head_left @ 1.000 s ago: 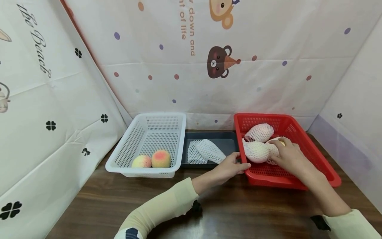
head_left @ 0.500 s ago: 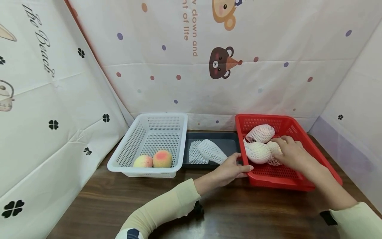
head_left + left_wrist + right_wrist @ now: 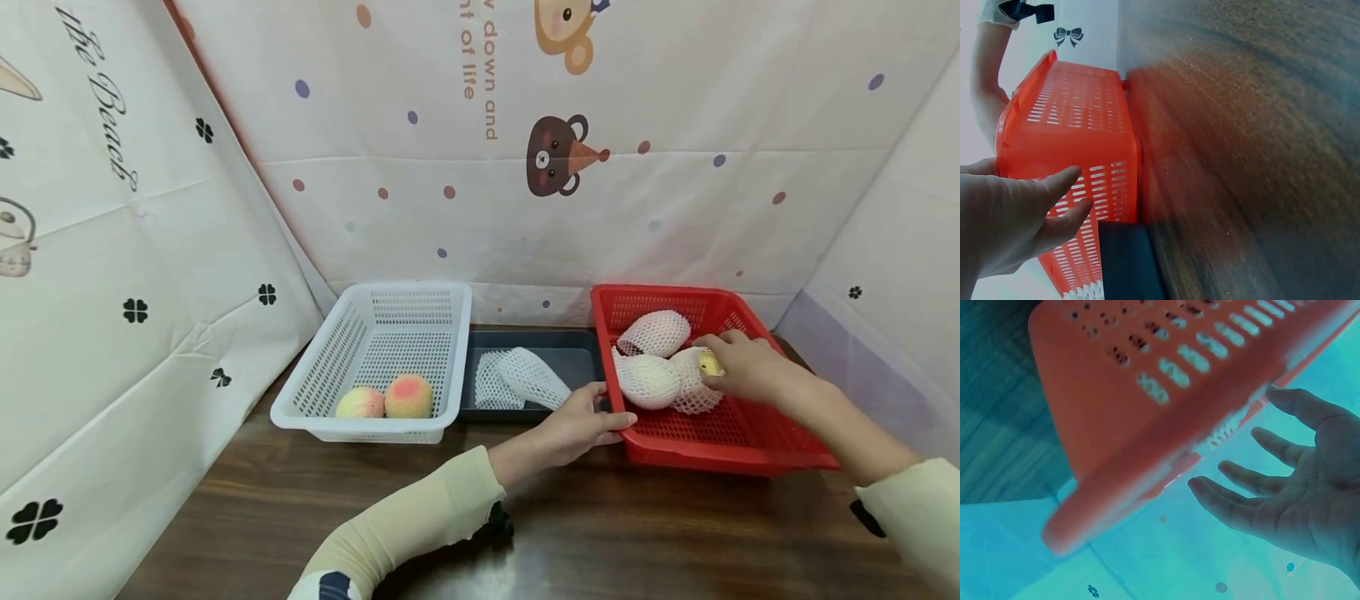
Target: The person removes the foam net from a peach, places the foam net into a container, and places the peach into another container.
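Grips the red basket (image 3: 697,457) at its 8 o'clock rim with the left hand (image 3: 573,429), and holds the right hand (image 3: 750,371), fingers apart, at 2 o'clock beside a wrapped fruit (image 3: 692,385) inside; cannot tell whether touching. Has two more wrapped fruits (image 3: 647,383) at that one's 9 and 11 o'clock. Shows, towards 9 o'clock, a dark tray (image 3: 573,353) with two foam nets (image 3: 531,377), then a white basket (image 3: 367,427) with two peaches (image 3: 408,397) at its 6 o'clock end.

Smooth plastic on the right, that red basket (image 3: 697,460) catching some sheen, and foam-like netting (image 3: 694,396) inside, rough and matt! More plastic left, the white basket (image 3: 367,426); velvety matt peaches (image 3: 408,397)! Creased, cloth-like backdrop (image 3: 375,229) far; near, glossy wood-grain table (image 3: 637,533)!
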`<state>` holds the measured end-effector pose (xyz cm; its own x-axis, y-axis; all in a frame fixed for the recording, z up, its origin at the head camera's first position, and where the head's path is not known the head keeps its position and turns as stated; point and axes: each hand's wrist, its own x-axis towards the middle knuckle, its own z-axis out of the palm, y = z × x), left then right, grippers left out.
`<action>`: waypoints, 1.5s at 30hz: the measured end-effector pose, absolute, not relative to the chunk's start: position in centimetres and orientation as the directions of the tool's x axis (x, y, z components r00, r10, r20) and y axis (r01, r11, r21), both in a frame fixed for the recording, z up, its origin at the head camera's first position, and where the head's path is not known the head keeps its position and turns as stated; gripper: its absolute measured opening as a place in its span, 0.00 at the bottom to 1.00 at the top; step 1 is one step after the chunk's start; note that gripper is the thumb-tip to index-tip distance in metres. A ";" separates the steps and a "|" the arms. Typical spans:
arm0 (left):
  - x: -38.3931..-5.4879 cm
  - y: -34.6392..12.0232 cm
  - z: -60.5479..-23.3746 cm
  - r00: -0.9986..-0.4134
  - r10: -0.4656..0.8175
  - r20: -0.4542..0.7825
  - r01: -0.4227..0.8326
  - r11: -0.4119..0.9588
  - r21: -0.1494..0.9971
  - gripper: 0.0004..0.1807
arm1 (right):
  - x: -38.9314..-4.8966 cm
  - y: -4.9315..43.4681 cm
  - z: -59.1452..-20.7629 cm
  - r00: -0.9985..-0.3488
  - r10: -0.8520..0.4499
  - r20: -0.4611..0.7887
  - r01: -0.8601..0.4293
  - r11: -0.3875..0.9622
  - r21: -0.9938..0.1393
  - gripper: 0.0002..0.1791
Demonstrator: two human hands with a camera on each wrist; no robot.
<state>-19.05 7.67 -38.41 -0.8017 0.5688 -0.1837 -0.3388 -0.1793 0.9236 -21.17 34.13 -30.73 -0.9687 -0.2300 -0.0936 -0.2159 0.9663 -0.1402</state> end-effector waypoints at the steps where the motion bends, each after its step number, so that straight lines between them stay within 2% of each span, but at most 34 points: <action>1: -19.1 7.7 -38.4 -0.803 0.568 -0.182 -0.337 -0.181 0.924 0.28 | -21.4 34.3 -30.6 -0.968 -0.232 -0.100 -0.218 0.967 -0.134 0.36; 6: -19.1 7.7 -38.4 -0.806 0.564 -0.180 -0.334 -0.183 0.925 0.26 | -22.4 35.0 -30.4 -0.956 -0.249 -0.153 -0.232 0.965 -0.123 0.39; 13: -19.1 7.6 -38.6 -0.804 0.568 -0.177 -0.337 -0.189 0.922 0.24 | -23.3 35.6 -30.6 -0.914 -0.294 -0.279 -0.238 0.947 -0.216 0.48; 18: -19.1 7.6 -38.4 -0.806 0.561 -0.187 -0.337 -0.177 0.925 0.24 | -23.7 35.8 -30.5 -0.905 -0.305 -0.297 -0.241 0.942 -0.231 0.50; 22: -19.2 7.6 -38.2 -0.810 0.555 -0.190 -0.334 -0.170 0.927 0.24 | -24.3 36.1 -30.6 -0.896 -0.334 -0.292 -0.272 0.933 -0.235 0.51; 29: -19.2 7.5 -38.5 -0.805 0.559 -0.198 -0.350 -0.177 0.920 0.23 | -25.1 36.4 -30.8 -0.861 -0.367 -0.353 -0.298 0.925 -0.236 0.51; 36: -19.2 7.4 -38.7 -0.799 0.566 -0.205 -0.351 -0.161 0.922 0.24 | -25.5 35.8 -31.2 -0.862 -0.389 -0.325 -0.343 0.920 -0.190 0.48; 45: -19.3 7.4 -38.7 -0.799 0.563 -0.211 -0.360 -0.167 0.918 0.24 | -26.0 35.1 -31.8 -0.861 -0.367 -0.352 -0.320 0.929 -0.185 0.47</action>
